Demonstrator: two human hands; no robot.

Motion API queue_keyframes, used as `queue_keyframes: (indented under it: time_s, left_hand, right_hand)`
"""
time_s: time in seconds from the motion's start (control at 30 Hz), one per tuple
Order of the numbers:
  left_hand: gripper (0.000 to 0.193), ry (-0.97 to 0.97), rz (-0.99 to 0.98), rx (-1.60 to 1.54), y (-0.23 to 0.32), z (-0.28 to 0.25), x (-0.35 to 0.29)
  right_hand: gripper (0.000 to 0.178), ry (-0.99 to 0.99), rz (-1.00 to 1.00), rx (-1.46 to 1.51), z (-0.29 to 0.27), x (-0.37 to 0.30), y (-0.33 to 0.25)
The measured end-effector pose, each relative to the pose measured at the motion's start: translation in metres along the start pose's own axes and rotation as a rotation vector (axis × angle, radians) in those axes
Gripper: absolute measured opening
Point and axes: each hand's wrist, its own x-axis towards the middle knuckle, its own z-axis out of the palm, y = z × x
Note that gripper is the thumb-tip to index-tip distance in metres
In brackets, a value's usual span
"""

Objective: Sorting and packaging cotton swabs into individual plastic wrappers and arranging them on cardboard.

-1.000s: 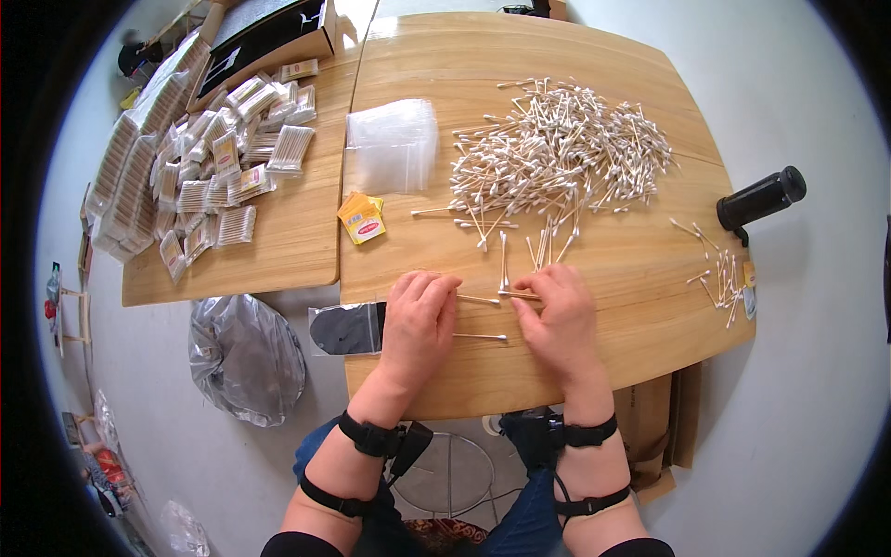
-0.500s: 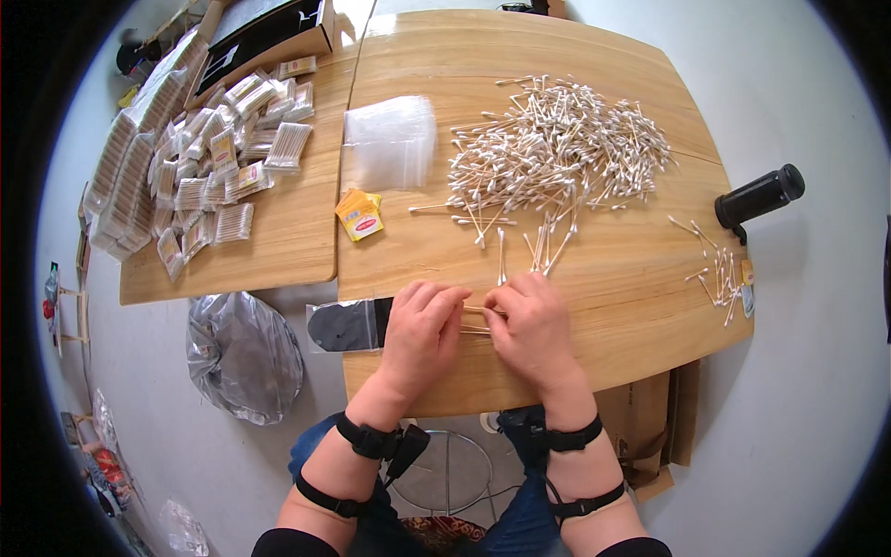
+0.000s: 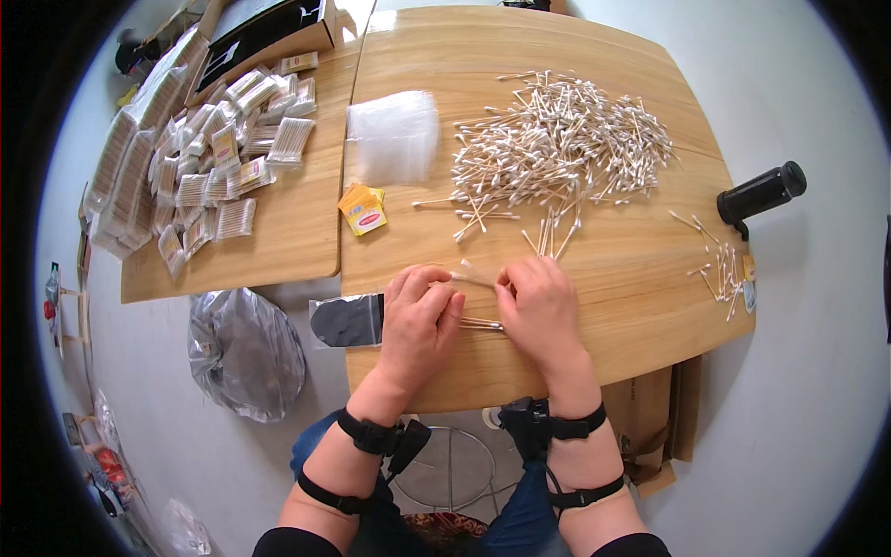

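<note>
My right hand (image 3: 540, 302) pinches a pair of cotton swabs (image 3: 475, 277), their white tips pointing at my left fingers. Curled fingers close my left hand (image 3: 419, 314), and more swabs (image 3: 483, 324) stick out from beneath its thumb; their other ends are hidden. Beside that hand, a clear bag with a black insert (image 3: 347, 321) lies over the table's edge. Just beyond my right hand are a few loose swabs (image 3: 551, 234). Farther back spreads a big heap of cotton swabs (image 3: 561, 144).
Clear plastic bags (image 3: 394, 137) and yellow cards (image 3: 363, 210) lie left of the heap. Filled swab packs (image 3: 223, 153) cover the left table. At the right edge are a black cylindrical object (image 3: 763, 195) and scattered swabs (image 3: 727, 278). A grey plastic bag (image 3: 245, 353) sits on the floor.
My right hand has moved slightly right, and the swabs in its fingers now show their tips. A swab that lay just beyond my hands is no longer there.
</note>
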Motion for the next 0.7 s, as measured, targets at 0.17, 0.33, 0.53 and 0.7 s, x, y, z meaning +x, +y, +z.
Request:
queue_keyframes:
  time_s: [0.17,0.33,0.53,0.7]
  left_hand:
    - [0.008,0.068,-0.052,-0.014,-0.0009,-0.0023,0.0037]
    - [0.02,0.034,-0.076,0.005,-0.0024,0.0028,0.0022]
    - [0.028,-0.061,-0.026,0.115,-0.0029,0.0051,-0.0018]
    - [0.022,-0.071,-0.041,0.107,-0.0012,0.0072,-0.0008]
  right_hand:
    - [0.007,-0.089,-0.04,0.198,-0.0074,-0.005,0.0056]
    - [0.005,-0.004,-0.034,0.122,-0.0014,-0.002,0.0027]
    - [0.004,-0.06,-0.077,0.182,-0.0007,-0.0026,0.0025]
    - [0.006,0.0,-0.033,0.122,-0.0048,-0.0012,0.003]
